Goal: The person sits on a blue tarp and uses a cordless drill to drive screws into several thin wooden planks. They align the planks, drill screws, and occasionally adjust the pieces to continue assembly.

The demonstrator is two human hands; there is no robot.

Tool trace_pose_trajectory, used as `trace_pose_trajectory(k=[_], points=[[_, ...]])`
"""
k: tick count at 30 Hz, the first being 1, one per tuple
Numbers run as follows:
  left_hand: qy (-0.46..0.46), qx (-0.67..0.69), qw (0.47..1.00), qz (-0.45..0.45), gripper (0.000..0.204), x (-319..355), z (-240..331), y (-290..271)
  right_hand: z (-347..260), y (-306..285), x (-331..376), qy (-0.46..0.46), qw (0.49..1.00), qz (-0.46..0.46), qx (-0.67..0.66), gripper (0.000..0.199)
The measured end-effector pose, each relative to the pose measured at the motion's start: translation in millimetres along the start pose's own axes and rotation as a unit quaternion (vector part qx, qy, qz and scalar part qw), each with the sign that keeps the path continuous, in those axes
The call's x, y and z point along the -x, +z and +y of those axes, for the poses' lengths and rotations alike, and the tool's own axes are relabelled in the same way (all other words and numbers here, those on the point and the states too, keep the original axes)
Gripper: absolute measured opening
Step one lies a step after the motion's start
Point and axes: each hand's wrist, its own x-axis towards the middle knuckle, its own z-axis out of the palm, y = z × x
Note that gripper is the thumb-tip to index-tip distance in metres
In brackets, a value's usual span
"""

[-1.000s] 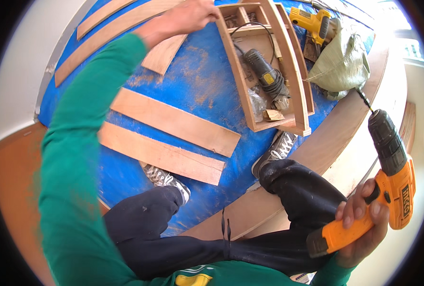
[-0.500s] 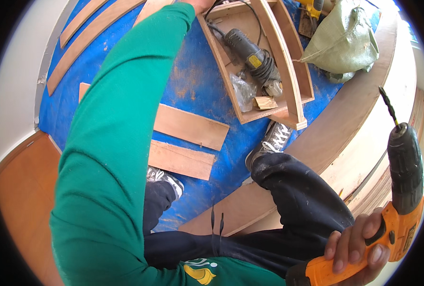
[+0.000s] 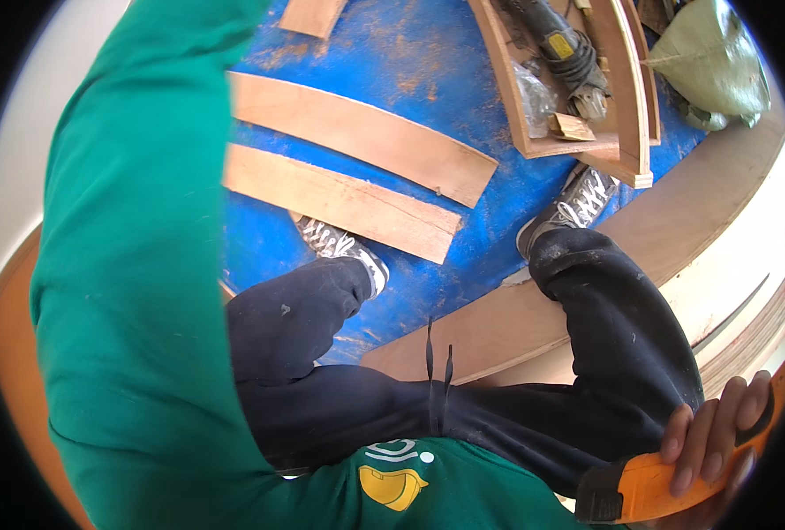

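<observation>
At the lower right my right hand (image 3: 709,435) is wrapped round the grip of an orange and black cordless drill (image 3: 649,491). The drill's upper part runs out past the right rim, so its chuck and bit do not show now. My left arm, in a green sleeve (image 3: 141,256), reaches up the left side and leaves through the top edge; the hand itself is out of sight. Beside that sleeve, two flat wooden strips (image 3: 344,199) (image 3: 375,137) lie on a blue sheet (image 3: 476,256), the nearer one partly over my shoe.
A wooden tool box (image 3: 518,106) holds a corded power tool (image 3: 562,55), a clear plastic bag and a wood scrap. A pale green sack (image 3: 715,66) sits beyond it. Large curved wooden panels (image 3: 675,234) rest under and beside my legs. Another wooden piece (image 3: 315,13) lies far off.
The view has shifted, so the strips and tool box appear further right. My left hand has gone out of view at the top. The drill's chuck and bit have left the picture at the right.
</observation>
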Motion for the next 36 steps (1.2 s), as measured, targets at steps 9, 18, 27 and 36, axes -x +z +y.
trace_pose_trajectory(k=[9,18,27,36], points=[[-0.313,0.423,0.849,-0.054,0.025,350,51,-98,58,29,9,-0.085,0.979,0.181,0.044,0.039],[-0.515,0.435,0.703,0.226,0.019,492,178,98,120,90,-32,-0.022,0.948,0.232,0.217,0.045],[-0.448,0.329,0.781,0.284,0.012,493,172,141,211,146,-106,0.120,0.952,0.118,0.258,0.035],[-0.431,0.324,0.788,0.295,0.010,497,169,148,219,182,-138,0.155,0.930,0.081,0.324,0.040]])
